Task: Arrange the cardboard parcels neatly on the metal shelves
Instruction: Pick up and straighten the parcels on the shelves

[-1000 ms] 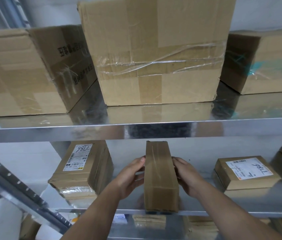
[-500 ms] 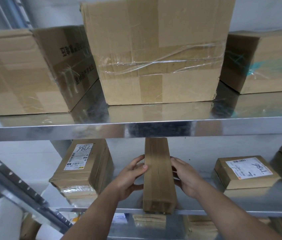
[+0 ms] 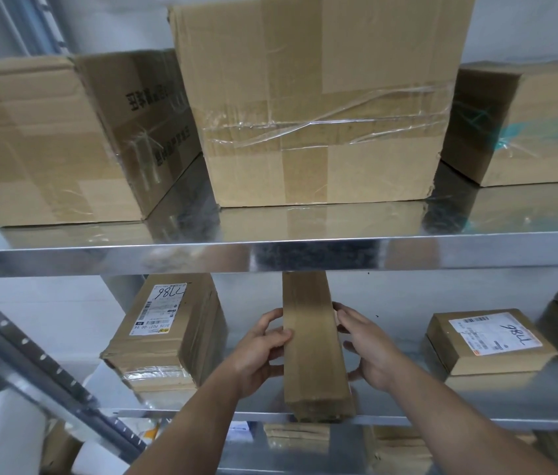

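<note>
**Hands clasp a narrow brown cardboard parcel [image 3: 315, 344] on the middle metal shelf [image 3: 527, 399]**

The parcel lies lengthwise, front to back. Its near end sits at the shelf's front edge, about midway along it, and its far end reaches back under the upper metal shelf [image 3: 99, 258]. The left hand [image 3: 258, 354] grasps its left side, with the thumb laid over the taped top face and the fingers curled down the side. The right hand [image 3: 370, 351] grasps the opposite side, its fingers wrapped against the cardboard. Both forearms reach in from below the front edge.

On the same shelf, towards the left end, a chunky brown parcel with a white shipping label [image 3: 164, 330] rests tilted on clear-wrapped packing, well apart from the held parcel. Towards the right end lies a flat square brown parcel with a white label [image 3: 486, 341], also apart from it. More cardboard shows at the far right edge, too cropped to make out.

The upper shelf carries three big boxes. A large taped brown carton [image 3: 322, 97] stands in the middle, near the front edge. A brown carton with dark printed characters [image 3: 31, 142] stands at the left end. A brown carton with teal-marked tape [image 3: 527, 125] stands at the right end. Gaps separate all three.

A perforated grey metal upright [image 3: 31, 365] slants across the lower left. Below the middle shelf, further brown parcels [image 3: 298, 437] are partly visible.
</note>
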Motion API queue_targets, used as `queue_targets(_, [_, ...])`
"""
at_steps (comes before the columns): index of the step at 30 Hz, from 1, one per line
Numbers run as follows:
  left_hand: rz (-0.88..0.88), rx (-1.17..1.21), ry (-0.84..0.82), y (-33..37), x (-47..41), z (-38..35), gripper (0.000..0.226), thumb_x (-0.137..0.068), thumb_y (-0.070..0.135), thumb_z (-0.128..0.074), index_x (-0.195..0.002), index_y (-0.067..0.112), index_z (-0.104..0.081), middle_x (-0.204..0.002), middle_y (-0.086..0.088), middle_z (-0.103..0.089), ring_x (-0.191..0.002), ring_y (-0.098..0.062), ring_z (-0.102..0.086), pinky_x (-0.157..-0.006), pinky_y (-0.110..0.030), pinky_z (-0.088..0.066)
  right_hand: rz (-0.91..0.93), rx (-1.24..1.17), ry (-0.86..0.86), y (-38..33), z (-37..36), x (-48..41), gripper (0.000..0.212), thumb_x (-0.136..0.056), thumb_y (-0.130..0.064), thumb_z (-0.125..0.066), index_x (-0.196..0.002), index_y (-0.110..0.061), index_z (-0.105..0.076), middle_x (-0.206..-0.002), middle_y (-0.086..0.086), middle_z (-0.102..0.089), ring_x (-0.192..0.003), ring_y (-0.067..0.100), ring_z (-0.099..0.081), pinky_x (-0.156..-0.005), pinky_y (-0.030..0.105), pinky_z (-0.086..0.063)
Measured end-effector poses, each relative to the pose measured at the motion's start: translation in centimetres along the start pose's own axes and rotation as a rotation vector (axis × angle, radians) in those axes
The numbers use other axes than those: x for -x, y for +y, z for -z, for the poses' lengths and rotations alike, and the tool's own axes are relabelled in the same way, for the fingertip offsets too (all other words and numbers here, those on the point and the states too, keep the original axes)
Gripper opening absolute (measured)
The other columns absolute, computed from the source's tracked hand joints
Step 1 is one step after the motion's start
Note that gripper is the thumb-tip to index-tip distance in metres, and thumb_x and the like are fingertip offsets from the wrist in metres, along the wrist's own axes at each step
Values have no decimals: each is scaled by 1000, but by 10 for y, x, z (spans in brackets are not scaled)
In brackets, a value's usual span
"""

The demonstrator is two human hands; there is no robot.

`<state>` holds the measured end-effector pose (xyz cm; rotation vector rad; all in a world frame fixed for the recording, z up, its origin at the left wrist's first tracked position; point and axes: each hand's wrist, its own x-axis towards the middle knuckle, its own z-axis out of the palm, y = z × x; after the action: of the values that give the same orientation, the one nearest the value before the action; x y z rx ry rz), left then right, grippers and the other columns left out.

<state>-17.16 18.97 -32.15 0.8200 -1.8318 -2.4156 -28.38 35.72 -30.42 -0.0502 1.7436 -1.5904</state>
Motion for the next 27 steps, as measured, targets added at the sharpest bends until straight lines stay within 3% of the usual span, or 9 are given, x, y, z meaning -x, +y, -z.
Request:
queue_targets(3, [24,-2,37,-2,-3,2,42,-103,11,-54,-140,30,-53,-119,-12,-70,-109,-29,-67,-85,-44,-57,44,-45,24,-1,2,-1,30,-111,-25,-42,-126,-35,-66,-109,-2,-70,-96,19,-62,-81,45,-52])
queue_targets(8, [34,-64,93,-3,-6,2,45,-108,13,-44,-151,27,-45,-131,-9,-65,-123,-28,-59,-103,-50,-51,94,2,76,1,1,-4,33,-112,-20,-38,-125,-30,-67,-85,2,-74,-82,19,-66,-65,37,-51])
queue_targets(13, [17,-134,144,-4,-10,0,56,-108,12,-43,-156,36,-29,-131,-11,-66,-120,-30,-62,-106,-53,-49,137,-97,131,2,2,-6,30,-112,-21,-40,-130,-40,-54,-100,8,-74,-92,23,-65,-77,46,-50])
queue_targets(16, [13,-133,144,-5,-9,-2,48,-108,9,-42,-147,36,-38,-111,-11,-76,-102,-26,-71,-89,-44,-59,101,-136,134,2,3,-8,23,-110,-16,-44,-125,-19,-60,-100,8,-75,-88,21,-67,-75,41,-51])
queue_targets(19, [26,-109,141,-1,-8,-6,40,-107,5,-39,-138,28,-48,-105,-12,-77,-94,-24,-72,-69,-32,-58,82,-156,101,3,2,-6,27,-109,-11,-45,-114,-1,-70,-98,14,-78,-81,23,-72,-65,32,-54])
queue_targets(22, [19,-138,153,-1,-7,-11,36,-106,4,-41,-134,23,-53,-103,-8,-78,-94,-24,-73,-61,-28,-56,89,-160,61,5,2,-6,29,-109,-11,-45,-117,-5,-72,-101,11,-79,-97,24,-75,-79,32,-57])
queue_targets(24, [-2,-160,190,-4,-7,-13,33,-107,9,-44,-136,21,-56,-101,-5,-79,-95,-24,-74,-64,-28,-57,101,-158,49,5,1,-7,27,-108,-9,-46,-119,-8,-71,-104,8,-79,-100,21,-74,-84,30,-58])
queue_targets(27, [-19,-185,226,-7,-7,-13,33,-107,9,-47,-136,16,-60,-103,-6,-78,-90,-19,-76,-66,-26,-58,108,-126,31,8,-1,-6,27,-107,-5,-47,-118,-15,-70,-101,1,-79,-94,13,-74,-78,22,-58])
